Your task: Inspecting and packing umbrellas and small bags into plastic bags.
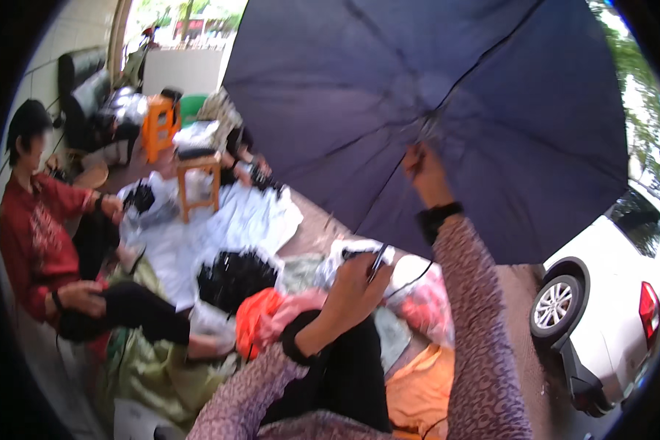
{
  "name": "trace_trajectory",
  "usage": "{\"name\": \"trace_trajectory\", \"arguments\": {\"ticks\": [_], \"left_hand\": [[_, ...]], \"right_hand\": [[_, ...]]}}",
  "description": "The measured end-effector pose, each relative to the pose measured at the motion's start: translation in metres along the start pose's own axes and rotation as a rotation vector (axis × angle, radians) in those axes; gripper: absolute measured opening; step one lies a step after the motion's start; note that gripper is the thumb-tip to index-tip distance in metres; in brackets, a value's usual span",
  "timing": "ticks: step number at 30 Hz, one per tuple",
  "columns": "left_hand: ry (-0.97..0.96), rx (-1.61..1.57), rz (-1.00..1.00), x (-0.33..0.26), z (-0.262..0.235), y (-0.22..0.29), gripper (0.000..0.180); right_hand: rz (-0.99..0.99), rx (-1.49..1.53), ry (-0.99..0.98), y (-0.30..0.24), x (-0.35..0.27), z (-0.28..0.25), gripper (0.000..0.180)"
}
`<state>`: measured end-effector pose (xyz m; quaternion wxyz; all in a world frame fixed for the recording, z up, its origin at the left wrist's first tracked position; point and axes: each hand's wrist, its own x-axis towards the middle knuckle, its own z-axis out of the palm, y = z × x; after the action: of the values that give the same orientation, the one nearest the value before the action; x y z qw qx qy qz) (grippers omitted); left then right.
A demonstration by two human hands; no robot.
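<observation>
The right grip (427,174) is clenched just below the hub (430,117) of the dark umbrella (521,183), and the left grip (352,290), toward 7 o'clock of it, clasps a slim dark rod (377,262) that may be its handle. The canopy (315,95), at 1 o'clock in the view, looks fully spread, so that much is done; whether latching is left cannot be told. Its underside faces 6 o'clock, and the long axis seems to run from the rod toward 1 o'clock.
</observation>
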<state>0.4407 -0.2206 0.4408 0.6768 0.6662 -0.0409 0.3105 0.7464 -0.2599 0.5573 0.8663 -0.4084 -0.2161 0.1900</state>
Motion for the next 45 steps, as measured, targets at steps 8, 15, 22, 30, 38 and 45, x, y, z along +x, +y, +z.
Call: {"name": "trace_trajectory", "arguments": {"ticks": [8,15,22,30,38,45], "left_hand": [[0.012,0.056,-0.022,-0.009,-0.02,0.0,0.024],[0.022,0.093,-0.049,-0.028,-0.019,-0.002,0.024],[0.005,0.061,-0.104,-0.046,-0.022,-0.02,0.026],[0.134,0.026,-0.092,-0.079,-0.03,-0.034,0.051],[-0.146,0.296,-0.07,-0.126,-0.025,-0.096,0.014],[-0.289,0.312,-0.161,-0.132,-0.029,-0.097,0.014]], "right_hand": [[0.084,-0.09,0.047,0.009,-0.011,0.044,0.03],[0.159,-0.031,-0.042,0.003,-0.017,0.038,0.031],[0.087,-0.033,-0.002,0.018,-0.034,0.046,0.028],[0.142,-0.073,-0.068,0.015,-0.028,0.039,0.032],[0.06,-0.112,-0.068,0.002,-0.009,0.01,0.025],[0.029,0.027,0.076,-0.021,-0.011,0.033,0.022]]}}
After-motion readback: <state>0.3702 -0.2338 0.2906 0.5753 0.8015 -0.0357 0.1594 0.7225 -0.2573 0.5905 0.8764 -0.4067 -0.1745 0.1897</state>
